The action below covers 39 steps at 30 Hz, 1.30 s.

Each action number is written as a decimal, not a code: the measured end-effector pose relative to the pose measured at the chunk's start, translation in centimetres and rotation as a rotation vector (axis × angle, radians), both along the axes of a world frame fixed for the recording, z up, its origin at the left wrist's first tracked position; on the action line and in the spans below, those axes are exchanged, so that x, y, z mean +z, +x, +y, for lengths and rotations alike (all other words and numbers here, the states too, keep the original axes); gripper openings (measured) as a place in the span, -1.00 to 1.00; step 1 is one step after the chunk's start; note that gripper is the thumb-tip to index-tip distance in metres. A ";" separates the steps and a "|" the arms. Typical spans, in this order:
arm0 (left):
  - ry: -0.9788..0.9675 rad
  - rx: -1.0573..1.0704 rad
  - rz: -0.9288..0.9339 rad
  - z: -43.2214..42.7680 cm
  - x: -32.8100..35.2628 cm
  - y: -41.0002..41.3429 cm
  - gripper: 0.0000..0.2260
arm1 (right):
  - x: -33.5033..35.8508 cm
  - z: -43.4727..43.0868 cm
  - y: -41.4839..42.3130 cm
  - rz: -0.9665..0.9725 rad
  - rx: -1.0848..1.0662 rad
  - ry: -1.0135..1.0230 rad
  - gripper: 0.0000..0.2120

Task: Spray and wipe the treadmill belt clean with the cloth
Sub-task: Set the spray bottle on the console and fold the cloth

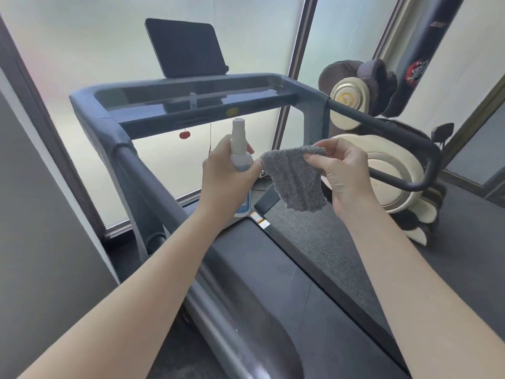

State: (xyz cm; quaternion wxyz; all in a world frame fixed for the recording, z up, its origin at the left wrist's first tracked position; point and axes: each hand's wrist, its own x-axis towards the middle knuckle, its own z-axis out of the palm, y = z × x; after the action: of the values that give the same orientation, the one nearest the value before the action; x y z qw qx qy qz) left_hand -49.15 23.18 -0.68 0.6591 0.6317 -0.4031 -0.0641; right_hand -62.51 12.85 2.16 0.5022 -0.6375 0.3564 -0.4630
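A white spray bottle point(240, 149) with a blue label stands upright in my left hand point(226, 173), nozzle at the top. My right hand point(344, 173) pinches the upper edge of a small grey fluffy cloth point(295, 179), which hangs between both hands; my left fingertips also touch its left corner. Both hands are held in the air above the front end of the treadmill. The dark treadmill belt point(328, 242) runs below and to the right of my arms.
The treadmill console point(191, 97) with a tablet point(185, 47) on top is ahead. Its grey handrails point(388, 127) curve round on both sides. A brown and cream massage chair point(382, 160) stands at the right. Frosted windows lie behind.
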 end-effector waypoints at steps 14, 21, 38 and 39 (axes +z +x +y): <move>0.057 -0.113 -0.026 -1.6 0.5 13.5 -0.84 | 0.9 0.2 9.6 -0.005 -0.156 -0.041 -0.75; 0.095 -0.148 -0.003 -4.6 0.3 18.4 -0.85 | 1.0 -2.5 13.5 -0.005 -0.172 -0.038 -0.78; 0.042 -0.190 -0.054 -13.2 3.0 29.8 -0.87 | 2.4 -9.9 24.5 -0.021 -0.230 -0.005 -0.81; 0.038 -0.198 -0.056 -13.6 3.1 30.5 -0.87 | 2.4 -10.1 25.3 -0.017 -0.237 -0.007 -0.80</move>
State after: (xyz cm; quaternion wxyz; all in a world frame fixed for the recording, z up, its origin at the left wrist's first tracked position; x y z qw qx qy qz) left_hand -18.60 9.56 2.39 0.6258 0.6026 -0.4807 -0.1190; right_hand -37.24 2.76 4.59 0.4447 -0.5885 0.4236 -0.5258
